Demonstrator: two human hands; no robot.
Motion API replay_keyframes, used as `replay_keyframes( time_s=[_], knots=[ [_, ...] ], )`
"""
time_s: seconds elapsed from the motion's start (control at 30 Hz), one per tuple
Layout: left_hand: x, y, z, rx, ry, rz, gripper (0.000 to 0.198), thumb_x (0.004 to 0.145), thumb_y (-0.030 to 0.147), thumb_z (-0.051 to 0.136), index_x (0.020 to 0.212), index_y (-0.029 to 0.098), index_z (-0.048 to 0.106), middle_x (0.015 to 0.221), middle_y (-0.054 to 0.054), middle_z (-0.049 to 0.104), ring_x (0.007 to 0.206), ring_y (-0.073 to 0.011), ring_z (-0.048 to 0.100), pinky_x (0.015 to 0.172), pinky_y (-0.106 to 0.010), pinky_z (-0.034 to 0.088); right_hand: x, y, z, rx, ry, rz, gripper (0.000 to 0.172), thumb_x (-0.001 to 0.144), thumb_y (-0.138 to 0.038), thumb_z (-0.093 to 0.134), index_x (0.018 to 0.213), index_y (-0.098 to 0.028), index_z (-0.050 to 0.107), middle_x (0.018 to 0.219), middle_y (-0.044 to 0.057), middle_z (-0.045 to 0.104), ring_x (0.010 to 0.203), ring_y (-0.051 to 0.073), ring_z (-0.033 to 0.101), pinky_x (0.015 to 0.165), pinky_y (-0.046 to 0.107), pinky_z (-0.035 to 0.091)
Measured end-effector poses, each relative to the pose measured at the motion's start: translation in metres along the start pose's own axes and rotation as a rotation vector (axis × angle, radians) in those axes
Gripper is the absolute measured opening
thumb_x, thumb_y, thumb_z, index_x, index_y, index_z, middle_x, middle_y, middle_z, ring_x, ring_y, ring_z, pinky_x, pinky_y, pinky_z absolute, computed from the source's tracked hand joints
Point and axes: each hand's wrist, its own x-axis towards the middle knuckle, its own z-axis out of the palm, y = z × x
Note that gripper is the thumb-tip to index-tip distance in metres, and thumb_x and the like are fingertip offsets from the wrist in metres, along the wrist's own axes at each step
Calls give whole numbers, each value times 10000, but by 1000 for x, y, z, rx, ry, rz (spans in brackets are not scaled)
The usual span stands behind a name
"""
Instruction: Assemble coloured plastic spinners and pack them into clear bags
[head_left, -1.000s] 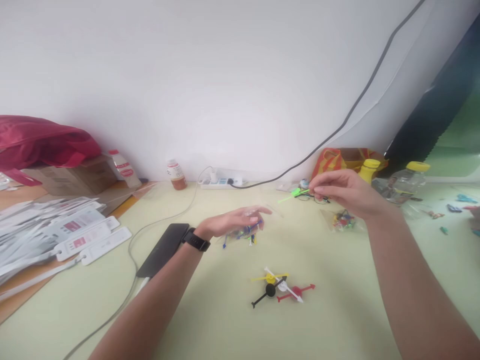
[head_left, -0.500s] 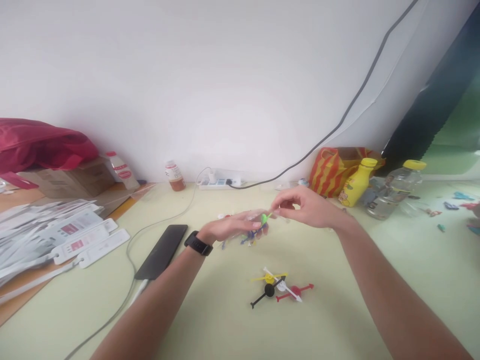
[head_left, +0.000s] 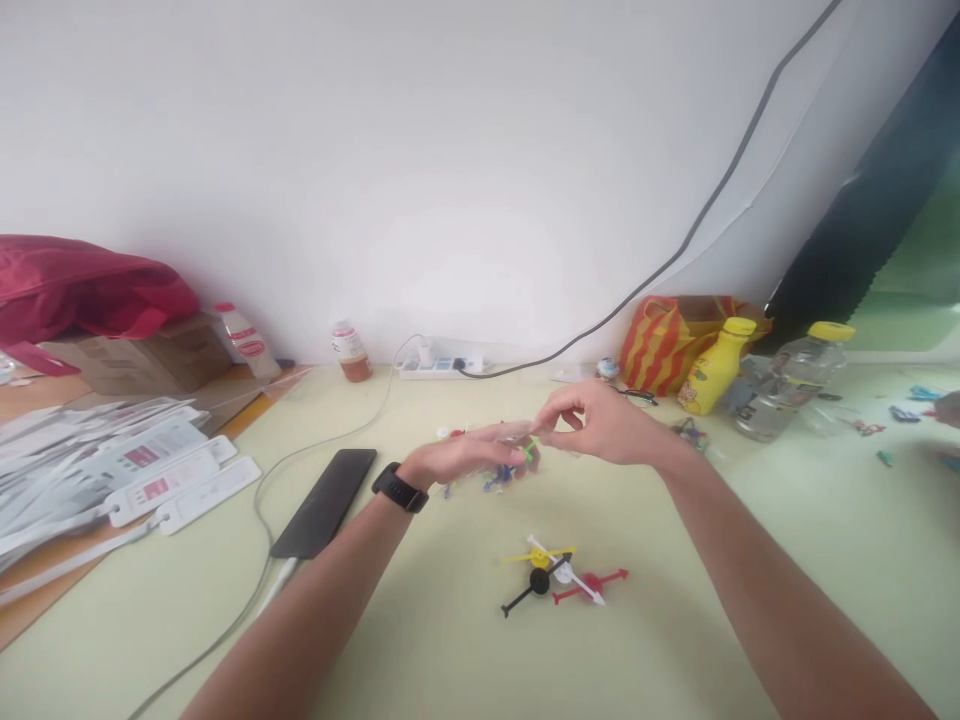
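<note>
Your left hand (head_left: 469,457) is clamped on the clear pouch (head_left: 496,478), thumb in front, above the middle of the table (head_left: 420,620). Blue parts show through the pouch below your palm. The green arrow (head_left: 530,450) is at the pouch's right end, beside your left thumb. Your right hand (head_left: 600,425) is at that same end, thumb and forefinger tips together; you cannot tell whether film lies between them. Your left wrist carries a black watch (head_left: 400,487).

Nearer to you, four arrows form an overlapping cluster on the table: yellow arrow (head_left: 540,558) at the rear, black arrow (head_left: 539,581) at left, white arrow (head_left: 564,573) between, red arrow (head_left: 593,583) at right. A black device (head_left: 324,503) lies left of your left hand. Behind your right wrist, a second pouch (head_left: 691,434) is partly hidden.
</note>
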Motion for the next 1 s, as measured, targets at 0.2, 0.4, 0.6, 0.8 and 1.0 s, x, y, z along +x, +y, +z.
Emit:
replay_keyframes(
  time_s=[0.2,0.4,0.6,0.8,1.0],
  knots=[
    [0,2,0,58,-19,0,425,928,408,622,1316,237,594,1093,-71,564,926,-195,506,831,-333,455,4,-1,8,-26,1,12,126,840,-289,688,791,-213,775,726,6,674,674,159,498,603,284,373],
    [1,3,1,-4,-5,24,483,931,402,615,1386,254,545,1168,-85,560,990,-210,524,856,-348,463,-3,-6,-10,62,-66,2,450,1022,-495,459,884,-212,780,855,39,710,684,163,525,617,293,396],
    [0,4,1,-47,-6,-5,494,946,448,628,1386,236,557,1160,-99,601,991,-220,560,887,-362,466,-13,3,-30,-11,-280,-11,340,869,-502,725,1081,-243,785,762,-13,608,585,114,401,532,256,329],
    [0,1,2,-160,23,-66,632,998,685,409,1464,271,516,1182,-127,625,949,-232,596,860,-384,470,-12,8,-31,-18,-204,17,233,909,-419,677,967,-223,789,698,-2,603,596,130,469,538,262,353],
    [5,-7,-1,-342,53,-173,731,993,741,301,1401,195,566,1085,-156,700,843,-225,601,797,-357,452,-14,5,-32,61,5,62,149,896,-246,613,929,-203,752,928,51,745,692,156,600,595,274,462]
  ],
)
